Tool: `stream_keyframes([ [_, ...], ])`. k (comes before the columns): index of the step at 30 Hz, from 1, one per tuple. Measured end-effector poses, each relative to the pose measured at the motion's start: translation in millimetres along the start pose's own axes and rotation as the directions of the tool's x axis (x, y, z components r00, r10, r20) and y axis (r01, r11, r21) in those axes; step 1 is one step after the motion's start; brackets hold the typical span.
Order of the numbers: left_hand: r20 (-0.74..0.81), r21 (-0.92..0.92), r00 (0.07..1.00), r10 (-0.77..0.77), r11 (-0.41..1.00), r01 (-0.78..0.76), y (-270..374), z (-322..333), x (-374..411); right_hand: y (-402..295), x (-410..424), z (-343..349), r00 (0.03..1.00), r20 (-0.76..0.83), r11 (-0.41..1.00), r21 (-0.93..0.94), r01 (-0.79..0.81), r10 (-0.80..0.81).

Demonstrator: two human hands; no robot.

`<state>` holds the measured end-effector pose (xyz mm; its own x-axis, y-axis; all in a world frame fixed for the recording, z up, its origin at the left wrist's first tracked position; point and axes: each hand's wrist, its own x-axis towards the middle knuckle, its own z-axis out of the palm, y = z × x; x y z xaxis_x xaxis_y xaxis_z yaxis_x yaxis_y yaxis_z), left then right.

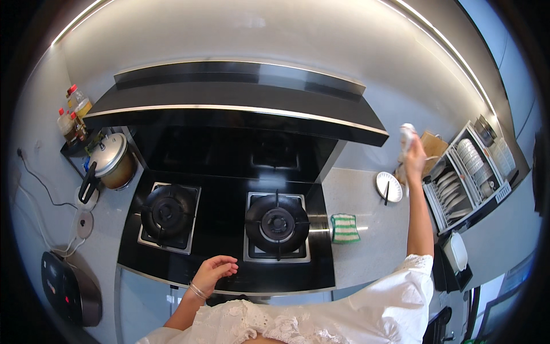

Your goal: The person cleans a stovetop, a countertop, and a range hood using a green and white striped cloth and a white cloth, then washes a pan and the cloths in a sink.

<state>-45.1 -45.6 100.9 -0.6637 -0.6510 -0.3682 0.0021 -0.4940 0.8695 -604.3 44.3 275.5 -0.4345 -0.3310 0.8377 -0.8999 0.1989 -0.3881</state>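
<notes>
My left hand [215, 271], with bangles at the wrist, hovers over the front edge of the black gas hob [219, 241], between its two burners. Its fingers are loosely curled and nothing shows in them. My right hand [415, 160] is stretched out to the far right, closed around a white object [407, 136] that is blurred; its kind cannot be told. Just below and left of that hand lies a white plate [382, 182] with a dark utensil [386, 192] across its rim. A green and white striped cloth [345, 228] lies flat on the worktop right of the hob.
A range hood [236, 96] juts out above the hob. At left stand a pressure cooker [116, 165], sauce bottles [68, 124] and a dark countertop appliance [71, 288] with cords. At right are a dish rack [466, 172] with bowls and plates, a cutting board [433, 148] and a white container [456, 253].
</notes>
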Motion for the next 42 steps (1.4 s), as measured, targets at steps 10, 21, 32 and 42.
stream_keyframes([
  [10,-0.106,-0.134,0.993,-0.044,0.990,0.029,-5,-60,-2,-180,106,85,0.996,0.047,0.842,0.538,0.044,-0.082],
  [21,-0.358,-0.400,0.934,-0.024,0.907,-0.130,6,-213,-48,-461,88,389,0.271,0.312,0.398,0.487,0.777,-0.911],
  [32,-0.420,-0.529,0.902,-0.095,0.833,-0.159,32,-296,-56,-668,43,540,0.098,0.188,0.179,0.483,0.857,-0.977],
  [42,-0.366,-0.534,0.927,-0.079,0.834,-0.140,40,-302,-60,-649,68,449,0.376,0.211,0.416,0.650,0.635,-0.902],
])
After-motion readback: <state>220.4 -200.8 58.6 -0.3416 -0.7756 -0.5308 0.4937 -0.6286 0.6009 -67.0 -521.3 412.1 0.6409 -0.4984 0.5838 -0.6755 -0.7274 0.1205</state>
